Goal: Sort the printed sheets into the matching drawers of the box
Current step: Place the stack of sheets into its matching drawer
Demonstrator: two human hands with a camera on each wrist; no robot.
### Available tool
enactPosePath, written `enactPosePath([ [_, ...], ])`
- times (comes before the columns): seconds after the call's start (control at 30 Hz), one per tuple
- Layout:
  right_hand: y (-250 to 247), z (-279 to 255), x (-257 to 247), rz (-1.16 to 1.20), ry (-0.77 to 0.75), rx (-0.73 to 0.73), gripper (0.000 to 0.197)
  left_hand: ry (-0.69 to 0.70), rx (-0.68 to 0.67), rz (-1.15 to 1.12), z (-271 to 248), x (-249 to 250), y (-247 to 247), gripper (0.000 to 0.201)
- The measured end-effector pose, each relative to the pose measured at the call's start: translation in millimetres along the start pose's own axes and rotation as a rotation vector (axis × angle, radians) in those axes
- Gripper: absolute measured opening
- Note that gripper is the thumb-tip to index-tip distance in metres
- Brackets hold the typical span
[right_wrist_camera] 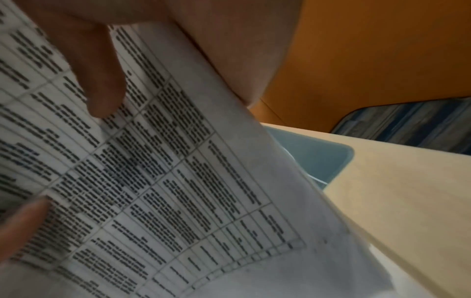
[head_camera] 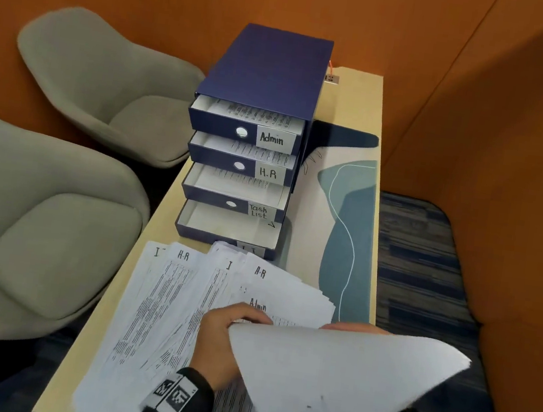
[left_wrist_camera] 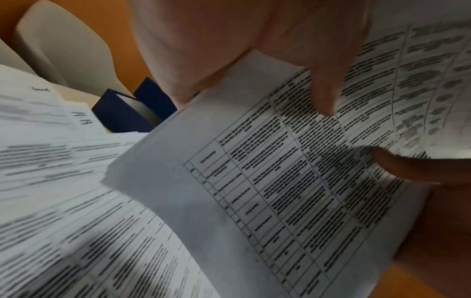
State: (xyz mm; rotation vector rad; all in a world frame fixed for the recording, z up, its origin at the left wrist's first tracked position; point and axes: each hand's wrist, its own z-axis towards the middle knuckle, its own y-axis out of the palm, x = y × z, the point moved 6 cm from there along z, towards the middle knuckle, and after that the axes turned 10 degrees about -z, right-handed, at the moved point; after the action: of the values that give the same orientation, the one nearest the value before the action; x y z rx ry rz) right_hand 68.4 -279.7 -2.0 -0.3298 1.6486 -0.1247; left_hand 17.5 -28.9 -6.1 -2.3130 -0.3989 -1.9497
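A dark blue drawer box point(head_camera: 271, 67) stands on the table with its drawers pulled out in steps: Admin point(head_camera: 225, 127), H.R point(head_camera: 221, 159), Task List point(head_camera: 212, 196) and a bottom drawer point(head_camera: 226, 227) whose label is half hidden. The upper three hold printed sheets; the bottom one shows a white inside. A fanned pile of printed sheets point(head_camera: 175, 297) with handwritten headings lies in front. One printed sheet point(head_camera: 326, 379) is lifted, blank back up. My left hand point(head_camera: 248, 320) pinches its left edge. My right hand point(head_camera: 357, 328) grips its far edge, mostly hidden beneath it.
Two grey chairs point(head_camera: 100, 79) point(head_camera: 36, 226) stand close to the table's point(head_camera: 357, 96) left side. A blue-teal desk mat point(head_camera: 346, 233) lies right of the box. Orange walls enclose the booth, and striped carpet point(head_camera: 421, 260) lies to the right.
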Motion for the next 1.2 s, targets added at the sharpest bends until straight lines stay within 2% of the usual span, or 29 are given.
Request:
enactPosePath([
  [0.03,0.4,1.0,0.3,-0.007,0.019,-0.001,0.021,0.020,-0.009,0.008,2.3,-0.9,-1.4,0.031],
  [0.1,3.2,-0.4,3.4,0.044,0.092,-0.008,0.012,-0.086,-0.019,-0.043,5.1,-10.9,-0.7,0.038],
  [0.13,3.4,-1.5,3.2,0.064,0.096,0.026,0.019,-0.162,-0.025,-0.059,4.9,-15.2,1.7,0.036],
  [0.2,4.0,-3.4,-1.5,0.093,0.109,0.105,0.034,-0.193,-0.014,0.039,4.5,-20.8,4.6,0.016],
  [0.23,5.3,-0.8,-8.9,0.094,0.111,0.125,0.038,-0.191,-0.009,0.082,6.4,-17.8,4.4,0.017],
  [0.3,8.4,9.6,-20.0,0.059,0.100,0.110,0.041,-0.188,0.033,0.139,14.4,-8.0,-2.7,0.031],
  [0.47,34.1,42.7,-45.1,-0.023,0.196,-0.079,0.035,-0.255,0.056,0.139,30.5,8.1,-47.5,0.020],
  [0.63,88.6,58.7,-37.7,0.027,0.427,-0.302,0.035,-0.280,0.225,0.001,59.0,18.9,-99.5,0.021],
  [0.7,106.0,67.3,-35.5,0.018,0.430,-0.331,0.032,-0.312,0.180,-0.064,79.7,25.1,-110.5,0.023],
  [0.8,119.1,86.4,-40.4,0.028,0.445,-0.229,0.028,-0.443,0.020,-0.171,101.7,36.5,-121.4,0.028],
  [0.87,126.5,96.2,-44.9,0.058,0.470,-0.176,0.025,-0.562,-0.102,-0.153,103.7,41.8,-130.6,0.030],
  [0.93,133.0,103.0,-50.6,0.134,0.495,-0.122,0.023,-0.606,-0.168,-0.103,105.5,44.4,-141.4,0.029],
  [1.0,140.2,108.5,-56.3,0.228,0.512,-0.079,0.023,-0.567,-0.145,-0.134,116.2,47.0,-150.0,0.023],
  [1.07,145.6,111.0,-63.2,0.294,0.539,-0.075,0.022,-0.467,-0.090,-0.109,132.2,51.5,-153.3,0.019],
  [1.2,156.8,123.9,-72.7,0.331,0.561,-0.018,0.024,-0.336,0.011,-0.056,182.6,55.6,-158.2,0.017],
])
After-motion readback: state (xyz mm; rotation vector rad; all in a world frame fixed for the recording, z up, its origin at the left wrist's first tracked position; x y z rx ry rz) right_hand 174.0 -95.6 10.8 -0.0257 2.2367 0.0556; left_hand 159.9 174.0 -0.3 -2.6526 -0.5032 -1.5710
